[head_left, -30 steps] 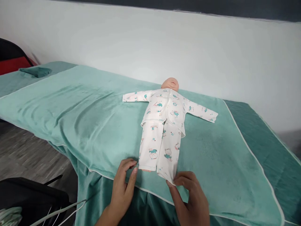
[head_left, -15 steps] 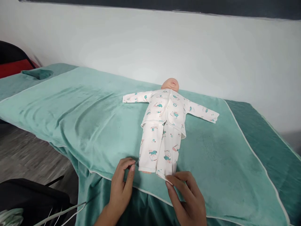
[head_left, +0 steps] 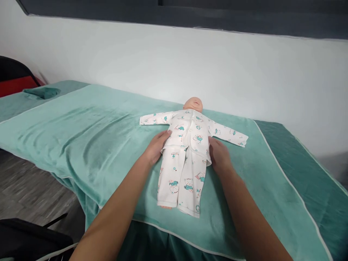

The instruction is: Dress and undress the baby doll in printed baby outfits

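A baby doll [head_left: 193, 104] lies face up on a teal towel [head_left: 89, 141], arms spread, dressed in a white printed top [head_left: 190, 132] and matching trousers [head_left: 181, 181]. My left hand [head_left: 156, 146] rests against the doll's waist on the left side, fingers stretched along the hem of the top. On the other side of the waist, my right hand [head_left: 219, 154] presses against the hem, fingers flat and together. Both hands flank the doll's hips; neither visibly grips cloth.
The towel covers a darker teal bed [head_left: 312, 174] against a white wall. A folded teal cloth [head_left: 40, 92] lies at the far left near a black-and-red chair [head_left: 13, 74]. A dark object [head_left: 29, 241] stands on the floor at lower left.
Both hands have left the trouser cuffs and moved up to the doll's waist, one on each side. The view shifted slightly downward.
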### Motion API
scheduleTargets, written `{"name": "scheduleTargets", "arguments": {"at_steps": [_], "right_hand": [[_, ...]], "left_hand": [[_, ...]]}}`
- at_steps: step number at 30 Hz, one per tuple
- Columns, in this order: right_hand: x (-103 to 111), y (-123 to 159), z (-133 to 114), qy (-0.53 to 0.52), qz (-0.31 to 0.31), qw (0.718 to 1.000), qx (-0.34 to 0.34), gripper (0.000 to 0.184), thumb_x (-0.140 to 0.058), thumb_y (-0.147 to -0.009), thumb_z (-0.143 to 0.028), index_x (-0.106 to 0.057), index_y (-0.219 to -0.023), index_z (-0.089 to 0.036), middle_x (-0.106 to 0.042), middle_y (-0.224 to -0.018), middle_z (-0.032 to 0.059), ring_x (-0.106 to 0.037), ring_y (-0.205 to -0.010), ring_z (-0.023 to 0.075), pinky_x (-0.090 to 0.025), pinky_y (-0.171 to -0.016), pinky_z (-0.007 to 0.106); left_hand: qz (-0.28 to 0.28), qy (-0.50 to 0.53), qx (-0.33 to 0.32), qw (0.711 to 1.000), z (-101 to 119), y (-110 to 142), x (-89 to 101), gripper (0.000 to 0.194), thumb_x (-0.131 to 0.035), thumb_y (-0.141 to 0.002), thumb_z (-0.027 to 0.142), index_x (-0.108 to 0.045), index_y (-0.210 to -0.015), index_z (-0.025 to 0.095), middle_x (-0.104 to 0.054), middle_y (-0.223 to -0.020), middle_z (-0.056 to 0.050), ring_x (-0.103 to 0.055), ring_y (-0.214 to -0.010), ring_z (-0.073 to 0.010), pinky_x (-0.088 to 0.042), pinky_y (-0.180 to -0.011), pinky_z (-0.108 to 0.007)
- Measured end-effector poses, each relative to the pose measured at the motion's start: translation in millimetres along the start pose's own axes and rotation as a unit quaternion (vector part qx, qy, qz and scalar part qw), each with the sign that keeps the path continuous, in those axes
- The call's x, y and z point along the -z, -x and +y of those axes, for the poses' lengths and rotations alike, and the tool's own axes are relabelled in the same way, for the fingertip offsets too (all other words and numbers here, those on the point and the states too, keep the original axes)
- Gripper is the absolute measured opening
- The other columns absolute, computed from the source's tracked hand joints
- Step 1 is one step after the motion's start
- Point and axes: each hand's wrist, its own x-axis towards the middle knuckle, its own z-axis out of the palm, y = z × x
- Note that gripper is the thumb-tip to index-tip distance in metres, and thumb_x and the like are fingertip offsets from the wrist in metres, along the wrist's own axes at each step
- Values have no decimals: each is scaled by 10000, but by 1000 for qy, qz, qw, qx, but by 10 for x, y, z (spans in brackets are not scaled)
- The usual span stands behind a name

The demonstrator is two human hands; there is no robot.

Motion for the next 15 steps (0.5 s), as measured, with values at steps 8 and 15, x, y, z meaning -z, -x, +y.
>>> {"name": "scheduleTargets", "arguments": {"at_steps": [8, 15], "right_hand": [[-133, -109, 43, -192, -82, 978, -28, 290, -719, -828, -430, -681, -1034, -229, -770, -979, 18, -703, -985, 251, -600, -767, 358], [-93, -289, 55, -249, -115, 961, -46, 389, -688, -866, -435, -663, -1220, -275, -778, -1065, 3, -659, -1200, 278, -587, -981, 477]], "left_hand": [[-44, 62, 16, 997, -22, -232, -251, 514, -827, -751, 357, -681, -1192, 140, -763, -1107, -125, -741, -902, -231, -600, -835, -347], [-51, 92, -4, 994, -69, -390, -411, 507, -806, -777, 344, -666, -1225, 151, -748, -1177, -134, -742, -965, -251, -596, -915, -386]]}}
